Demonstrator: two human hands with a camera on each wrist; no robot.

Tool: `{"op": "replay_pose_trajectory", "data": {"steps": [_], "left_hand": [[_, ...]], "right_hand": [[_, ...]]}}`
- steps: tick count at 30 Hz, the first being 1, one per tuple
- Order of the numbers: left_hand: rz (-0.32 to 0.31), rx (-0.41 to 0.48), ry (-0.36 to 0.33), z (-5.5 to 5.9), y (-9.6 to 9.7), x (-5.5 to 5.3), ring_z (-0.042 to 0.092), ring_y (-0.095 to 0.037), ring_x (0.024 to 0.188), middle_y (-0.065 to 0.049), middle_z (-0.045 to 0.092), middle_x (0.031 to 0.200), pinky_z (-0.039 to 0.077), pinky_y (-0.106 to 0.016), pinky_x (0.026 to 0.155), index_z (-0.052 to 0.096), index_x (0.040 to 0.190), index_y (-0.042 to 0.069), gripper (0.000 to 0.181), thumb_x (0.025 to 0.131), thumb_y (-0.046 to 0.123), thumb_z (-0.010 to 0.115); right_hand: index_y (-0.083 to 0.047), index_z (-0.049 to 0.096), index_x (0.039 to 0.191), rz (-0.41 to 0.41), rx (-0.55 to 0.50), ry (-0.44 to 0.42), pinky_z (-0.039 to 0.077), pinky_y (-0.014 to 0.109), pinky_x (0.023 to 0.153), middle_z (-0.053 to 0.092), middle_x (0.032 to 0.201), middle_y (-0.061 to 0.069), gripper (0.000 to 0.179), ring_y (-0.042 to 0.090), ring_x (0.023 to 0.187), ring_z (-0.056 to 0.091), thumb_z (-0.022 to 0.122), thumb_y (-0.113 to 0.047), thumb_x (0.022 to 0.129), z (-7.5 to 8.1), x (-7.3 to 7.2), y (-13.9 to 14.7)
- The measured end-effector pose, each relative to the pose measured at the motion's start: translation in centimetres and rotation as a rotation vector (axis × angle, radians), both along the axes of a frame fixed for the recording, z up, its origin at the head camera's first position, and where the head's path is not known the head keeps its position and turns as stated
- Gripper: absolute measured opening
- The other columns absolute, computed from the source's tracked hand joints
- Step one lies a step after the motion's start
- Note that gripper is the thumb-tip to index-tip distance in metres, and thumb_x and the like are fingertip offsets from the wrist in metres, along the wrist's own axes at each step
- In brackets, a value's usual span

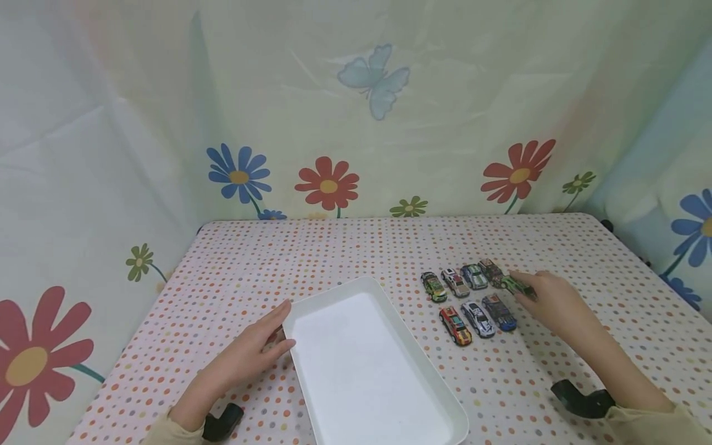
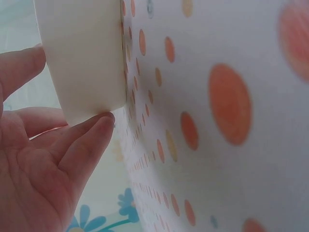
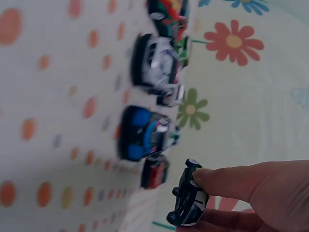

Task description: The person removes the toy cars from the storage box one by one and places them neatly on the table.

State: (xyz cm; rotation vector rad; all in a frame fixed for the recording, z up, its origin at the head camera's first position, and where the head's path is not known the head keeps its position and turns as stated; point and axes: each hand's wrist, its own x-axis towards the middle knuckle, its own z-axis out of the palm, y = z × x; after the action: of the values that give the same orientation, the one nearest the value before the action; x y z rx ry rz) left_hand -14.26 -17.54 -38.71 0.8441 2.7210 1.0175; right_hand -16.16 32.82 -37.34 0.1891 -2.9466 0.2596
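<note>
My right hand pinches a green toy car between thumb and fingers, raised off the table at the right end of the parked cars. In the right wrist view the held toy car looks dark and is tilted. Beside it stand a blue toy car, a white one and a red-and-yellow one. My left hand touches the outer left side of a white tray near its far corner. Its fingers, fairly straight, lie against the wall in the left wrist view.
Behind the front three cars runs a second row: a green-and-yellow car, a white-and-red one, a striped one and a dark reddish one. A dotted cloth covers the table. A flowered curtain hangs behind.
</note>
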Motion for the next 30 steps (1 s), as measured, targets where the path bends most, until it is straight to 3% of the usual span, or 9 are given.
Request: {"op": "replay_pose_trajectory", "data": {"steps": [2, 6, 10, 20, 27, 30], "left_hand": [[0.0, 0.001, 0.003, 0.0, 0.0, 0.0, 0.021, -0.035, 0.135, -0.022, 0.021, 0.149, 0.024, -0.048, 0.106, 0.023, 0.144, -0.007, 0.068, 0.096, 0.028, 0.055], [0.002, 0.006, 0.002, 0.1, 0.0, 0.0, 0.022, -0.035, 0.135, -0.022, 0.021, 0.149, 0.024, -0.048, 0.106, 0.023, 0.144, -0.007, 0.068, 0.096, 0.026, 0.056], [0.004, 0.007, 0.002, 0.0, -0.1, 0.1, 0.022, -0.035, 0.135, -0.022, 0.021, 0.149, 0.024, -0.048, 0.106, 0.024, 0.144, -0.007, 0.068, 0.095, 0.027, 0.056], [0.009, 0.007, 0.01, -0.1, -0.3, 0.3, 0.021, -0.034, 0.135, -0.023, 0.021, 0.149, 0.024, -0.048, 0.106, 0.023, 0.144, -0.008, 0.068, 0.096, 0.027, 0.056], [0.006, -0.001, 0.008, -0.1, -0.3, 0.3, 0.02, -0.035, 0.135, -0.023, 0.021, 0.148, 0.023, -0.048, 0.106, 0.023, 0.144, -0.008, 0.068, 0.096, 0.026, 0.056], [-0.004, -0.01, -0.007, 0.0, -0.3, 0.2, 0.018, -0.035, 0.136, -0.023, 0.018, 0.149, 0.021, -0.049, 0.107, 0.02, 0.145, -0.008, 0.069, 0.097, 0.029, 0.054]], "right_hand": [[0.012, 0.055, 0.119, -0.013, 0.003, -0.005, 0.039, 0.033, 0.045, 0.056, 0.078, 0.018, 0.044, 0.02, 0.055, 0.045, 0.07, -0.002, 0.08, -0.4, 0.1, 0.4], [0.015, 0.054, 0.117, -0.058, -0.016, -0.086, 0.047, 0.044, 0.056, 0.057, 0.092, 0.032, 0.042, 0.034, 0.069, 0.056, 0.069, -0.002, 0.081, 0.3, 0.7, -0.5], [0.016, 0.054, 0.116, -0.082, -0.017, -0.137, 0.048, 0.054, 0.067, 0.056, 0.096, 0.035, 0.042, 0.045, 0.083, 0.056, 0.069, -0.002, 0.082, 0.3, 0.8, -1.0], [0.015, 0.054, 0.115, -0.076, -0.001, -0.091, 0.046, 0.058, 0.074, 0.056, 0.098, 0.034, 0.044, 0.048, 0.089, 0.054, 0.072, -0.002, 0.079, -0.9, 0.7, -1.4], [0.013, 0.055, 0.114, -0.077, -0.017, -0.077, 0.044, 0.061, 0.077, 0.056, 0.103, 0.035, 0.036, 0.051, 0.095, 0.052, 0.066, -0.002, 0.084, -0.6, 1.1, -1.8], [0.011, 0.052, 0.121, -0.076, -0.001, -0.101, 0.045, 0.061, 0.075, 0.054, 0.109, 0.036, 0.038, 0.052, 0.097, 0.052, 0.062, -0.007, 0.089, -0.1, 1.6, -1.5]]}}
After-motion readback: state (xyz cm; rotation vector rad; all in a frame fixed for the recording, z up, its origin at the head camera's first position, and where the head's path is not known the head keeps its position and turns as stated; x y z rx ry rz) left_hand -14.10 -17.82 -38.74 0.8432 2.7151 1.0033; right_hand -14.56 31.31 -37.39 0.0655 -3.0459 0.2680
